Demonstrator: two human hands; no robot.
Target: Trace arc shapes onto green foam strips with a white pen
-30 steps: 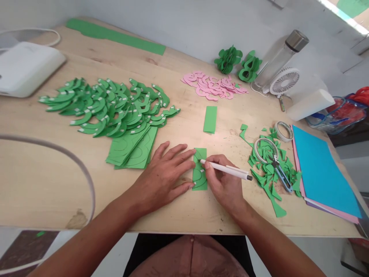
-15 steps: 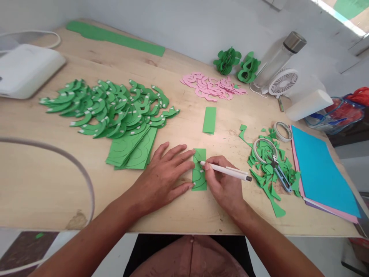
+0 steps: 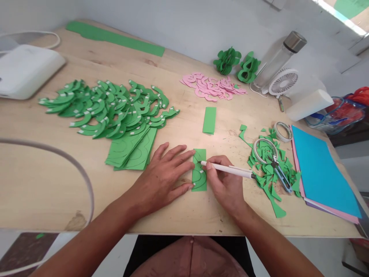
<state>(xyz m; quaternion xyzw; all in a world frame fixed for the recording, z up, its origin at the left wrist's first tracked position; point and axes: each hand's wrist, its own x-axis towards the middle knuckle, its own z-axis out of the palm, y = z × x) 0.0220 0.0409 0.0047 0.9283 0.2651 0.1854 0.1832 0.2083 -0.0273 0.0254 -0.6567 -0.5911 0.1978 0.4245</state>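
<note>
My left hand (image 3: pixel 168 175) lies flat with fingers spread, its fingertips on the left edge of a small green paper rectangle (image 3: pixel 198 184). Curved dark lines run across that paper, and a small whitish tab shows on it. In my right hand (image 3: pixel 226 184) is a white pen (image 3: pixel 227 169), gripped near its tip, which points at the upper middle of the paper. Just left of my left hand sit green paper pieces with drawn curves (image 3: pixel 132 152). Beyond the paper lies a folded green strip (image 3: pixel 209 120).
Cut green curved pieces (image 3: pixel 109 107) are heaped at left, pink cutouts (image 3: pixel 213 86) at the back. Right are green scraps (image 3: pixel 265 169) with tape rolls (image 3: pixel 283 131) and small scissors (image 3: pixel 281 175), then blue sheets (image 3: pixel 325 173). A bottle (image 3: pixel 276 61) and fan (image 3: pixel 284 82) stand behind.
The pen's rear end has swung slightly right and its tip has shifted a little on the green paper. My left hand has stayed in place.
</note>
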